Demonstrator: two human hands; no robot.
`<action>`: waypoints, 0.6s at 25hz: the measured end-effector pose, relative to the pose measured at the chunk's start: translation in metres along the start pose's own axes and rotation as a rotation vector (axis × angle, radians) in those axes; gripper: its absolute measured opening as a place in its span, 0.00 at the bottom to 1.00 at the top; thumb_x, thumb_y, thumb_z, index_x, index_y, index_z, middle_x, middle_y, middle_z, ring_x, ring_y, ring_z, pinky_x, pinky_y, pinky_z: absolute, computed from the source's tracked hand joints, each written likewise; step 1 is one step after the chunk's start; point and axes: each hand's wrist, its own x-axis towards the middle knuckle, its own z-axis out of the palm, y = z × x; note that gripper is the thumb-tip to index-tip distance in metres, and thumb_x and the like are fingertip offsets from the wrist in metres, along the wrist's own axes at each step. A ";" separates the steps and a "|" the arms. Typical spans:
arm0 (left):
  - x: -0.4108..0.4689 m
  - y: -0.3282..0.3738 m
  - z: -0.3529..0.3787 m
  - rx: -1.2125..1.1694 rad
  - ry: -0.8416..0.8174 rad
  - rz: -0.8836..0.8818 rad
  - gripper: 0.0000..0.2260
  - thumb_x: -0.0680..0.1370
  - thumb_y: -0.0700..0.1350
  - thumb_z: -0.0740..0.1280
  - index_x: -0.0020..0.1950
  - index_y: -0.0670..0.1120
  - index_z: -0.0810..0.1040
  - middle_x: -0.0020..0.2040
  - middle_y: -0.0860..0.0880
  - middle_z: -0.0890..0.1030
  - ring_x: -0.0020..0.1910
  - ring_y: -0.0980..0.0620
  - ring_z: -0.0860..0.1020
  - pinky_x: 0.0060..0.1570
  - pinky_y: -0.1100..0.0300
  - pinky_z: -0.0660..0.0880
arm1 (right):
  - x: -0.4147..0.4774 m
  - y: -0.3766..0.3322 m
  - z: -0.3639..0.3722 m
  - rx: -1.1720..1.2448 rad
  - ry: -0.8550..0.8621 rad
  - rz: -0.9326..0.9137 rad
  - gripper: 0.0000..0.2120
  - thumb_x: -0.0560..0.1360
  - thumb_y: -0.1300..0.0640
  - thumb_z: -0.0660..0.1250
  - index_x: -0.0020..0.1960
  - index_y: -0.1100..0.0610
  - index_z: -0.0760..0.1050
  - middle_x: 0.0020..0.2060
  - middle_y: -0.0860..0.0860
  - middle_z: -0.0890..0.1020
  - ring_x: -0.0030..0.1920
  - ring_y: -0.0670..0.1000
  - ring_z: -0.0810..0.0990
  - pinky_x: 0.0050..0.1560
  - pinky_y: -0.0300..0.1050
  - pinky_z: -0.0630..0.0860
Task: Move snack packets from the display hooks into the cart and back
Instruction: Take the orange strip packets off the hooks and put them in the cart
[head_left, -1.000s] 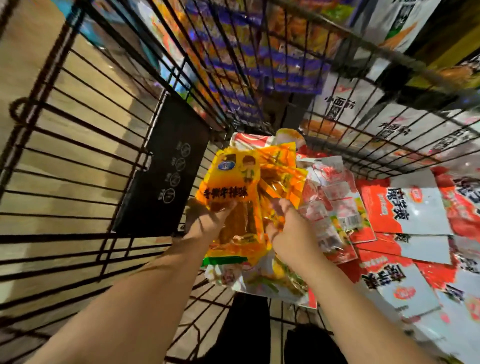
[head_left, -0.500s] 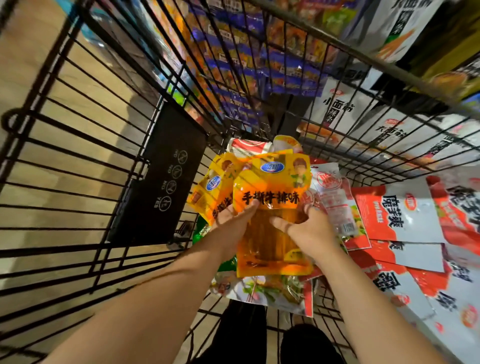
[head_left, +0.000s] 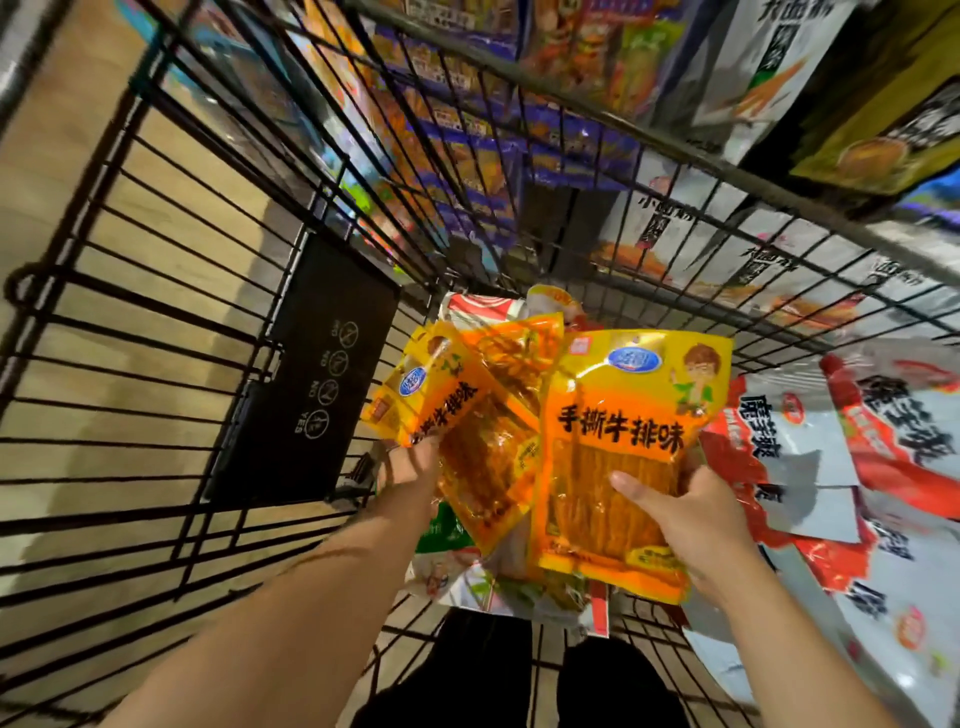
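Observation:
Inside the black wire cart (head_left: 171, 291) my right hand (head_left: 691, 525) grips one yellow-orange snack packet (head_left: 618, 415) upright, thumb across its front. My left hand (head_left: 415, 467) holds a fanned bunch of the same yellow-orange packets (head_left: 467, 410), tilted to the left; its fingers are hidden behind them. The two lots are slightly apart. Several red-and-white packets (head_left: 810, 441) lie on the cart's right side, and more packets (head_left: 467, 577) lie under my hands.
A black plastic panel (head_left: 311, 384) with warning icons hangs on the cart's left wall. Beyond the cart's far rim hang rows of snack packets on the display (head_left: 519, 156), white bags to the right. Wooden floor shows through the left bars.
The single packet has come away from the bunch to the right in my right hand. Both hands have risen a little and the bunch stays in my left hand.

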 end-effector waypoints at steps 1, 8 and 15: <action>0.005 -0.001 0.000 -0.007 -0.010 0.024 0.14 0.86 0.48 0.63 0.64 0.39 0.77 0.58 0.40 0.76 0.60 0.41 0.77 0.60 0.50 0.75 | 0.002 0.006 0.001 -0.015 -0.014 0.002 0.33 0.56 0.33 0.78 0.49 0.52 0.70 0.50 0.47 0.77 0.48 0.48 0.77 0.41 0.46 0.72; -0.004 -0.019 -0.006 -0.070 0.048 0.114 0.28 0.75 0.59 0.76 0.70 0.46 0.77 0.66 0.41 0.80 0.64 0.37 0.78 0.67 0.39 0.75 | -0.011 0.025 0.002 0.043 -0.045 -0.095 0.26 0.61 0.41 0.81 0.53 0.48 0.76 0.50 0.45 0.84 0.46 0.45 0.82 0.39 0.41 0.76; -0.034 0.011 -0.013 -0.009 -0.185 0.443 0.14 0.76 0.52 0.76 0.56 0.61 0.76 0.54 0.58 0.85 0.59 0.50 0.81 0.61 0.48 0.75 | -0.025 0.026 -0.009 0.050 -0.104 -0.104 0.45 0.52 0.30 0.81 0.62 0.49 0.75 0.57 0.49 0.83 0.57 0.53 0.81 0.57 0.57 0.79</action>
